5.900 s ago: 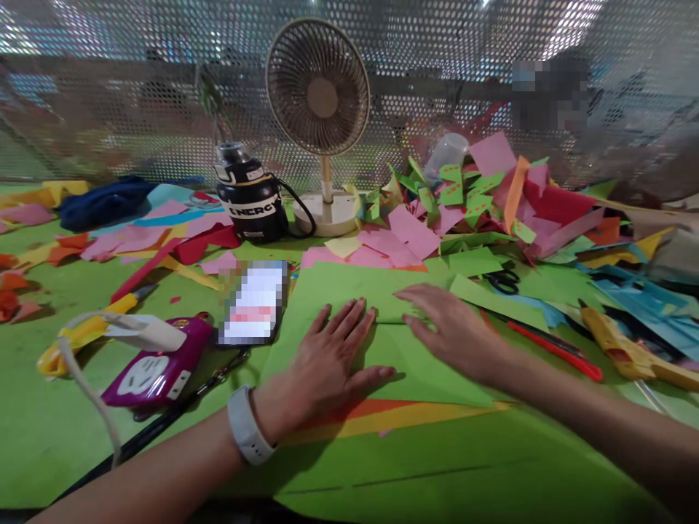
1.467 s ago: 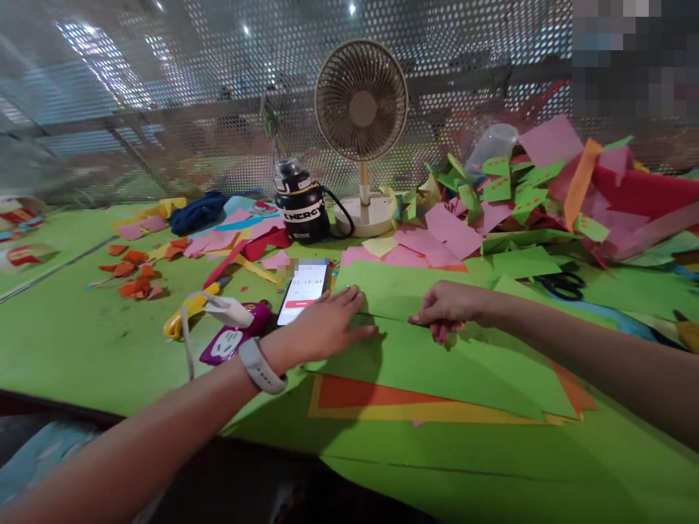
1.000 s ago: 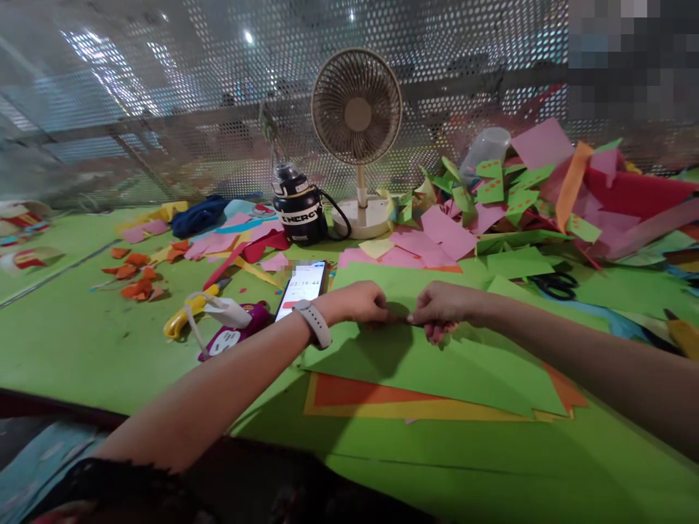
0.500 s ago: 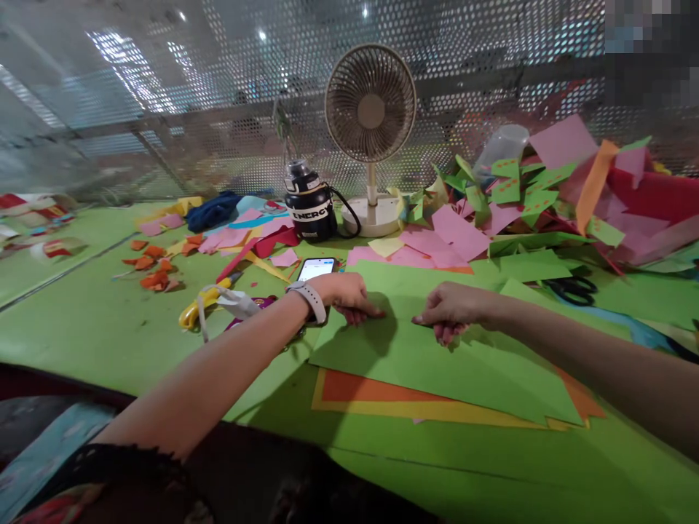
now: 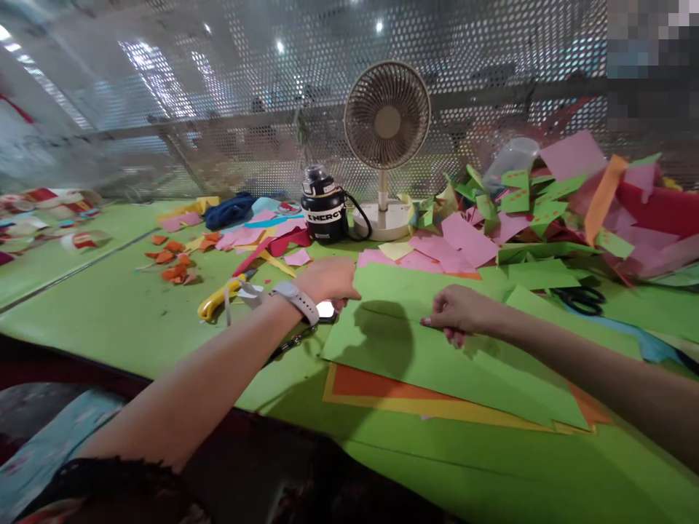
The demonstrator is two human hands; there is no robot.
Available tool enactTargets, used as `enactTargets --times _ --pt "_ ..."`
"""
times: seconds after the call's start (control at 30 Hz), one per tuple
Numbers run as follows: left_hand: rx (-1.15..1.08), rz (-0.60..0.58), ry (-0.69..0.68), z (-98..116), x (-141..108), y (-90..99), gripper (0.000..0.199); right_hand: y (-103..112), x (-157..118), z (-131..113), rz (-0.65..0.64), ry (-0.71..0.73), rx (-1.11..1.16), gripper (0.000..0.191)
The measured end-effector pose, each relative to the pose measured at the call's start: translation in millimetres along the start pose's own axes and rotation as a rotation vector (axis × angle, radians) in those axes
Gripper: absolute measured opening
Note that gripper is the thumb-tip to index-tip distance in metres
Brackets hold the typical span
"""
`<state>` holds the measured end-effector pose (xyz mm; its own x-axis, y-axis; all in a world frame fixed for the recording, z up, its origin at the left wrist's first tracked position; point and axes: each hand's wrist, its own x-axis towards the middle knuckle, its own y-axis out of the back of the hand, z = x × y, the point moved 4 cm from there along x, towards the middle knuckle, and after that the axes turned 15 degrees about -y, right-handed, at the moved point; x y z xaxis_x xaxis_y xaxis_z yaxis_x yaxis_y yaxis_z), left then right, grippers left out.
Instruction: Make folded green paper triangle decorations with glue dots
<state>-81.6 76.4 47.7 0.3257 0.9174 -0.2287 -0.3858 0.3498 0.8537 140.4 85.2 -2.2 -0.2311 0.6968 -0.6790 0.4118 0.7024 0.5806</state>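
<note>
A large green sheet of paper (image 5: 491, 378) lies in front of me, a thin dark line or crease running across it. My right hand (image 5: 459, 313) rests on this sheet with curled fingers, its thumb and fingertips pressed to the paper at the line's end. Beside the sheet's upper left edge is my left hand (image 5: 334, 280), wearing a pale watch on the wrist. Its fingers are bent under, and what they hold, if anything, is hidden. Partly covered by that hand is a phone (image 5: 326, 311) with a lit screen. Orange paper (image 5: 371, 382) and yellow paper (image 5: 393, 400) stick out beneath the sheet.
Behind stand a fan (image 5: 386, 120) and a black bottle (image 5: 323, 207). Heaped paper pieces (image 5: 470, 240) fill the back right. Black-handled scissors (image 5: 584, 298) lie on the right. A yellow tool (image 5: 218, 300) and orange scraps (image 5: 175, 262) are on the left of the green table (image 5: 103, 306).
My left hand has moved left, away from the line on the green sheet, and now covers much of the phone. My right hand stays at nearly the same spot on the sheet. The view has shifted slightly.
</note>
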Motion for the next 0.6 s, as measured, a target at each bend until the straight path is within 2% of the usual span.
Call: enactTargets --times 0.13,0.27,0.33,0.47,0.53,0.6 --pt "0.035 0.241 -0.157 28.0 -1.6 3.6 0.048 0.8 -15.3 -10.7 0.236 0.098 -0.186 0.016" --pt "0.025 0.353 -0.233 47.1 2.5 -7.0 0.043 -3.9 -18.6 -12.6 0.246 0.118 -0.229 0.011" --pt "-0.036 0.393 -0.251 50.0 3.1 -13.8 0.044 -1.8 -15.9 -9.2 0.235 0.1 -0.139 0.014" --pt "-0.197 0.392 -0.186 43.3 5.9 -28.8 0.056 13.3 -14.6 -2.0 0.238 0.058 0.272 0.019" --pt "-0.407 0.361 -0.12 38.0 12.3 -39.2 0.054 21.6 -18.5 -3.1 0.278 0.092 0.463 0.025" --pt "-0.753 0.355 -0.081 35.7 21.4 -50.8 0.042 25.3 -22.5 -6.6 0.316 0.141 0.574 0.033"
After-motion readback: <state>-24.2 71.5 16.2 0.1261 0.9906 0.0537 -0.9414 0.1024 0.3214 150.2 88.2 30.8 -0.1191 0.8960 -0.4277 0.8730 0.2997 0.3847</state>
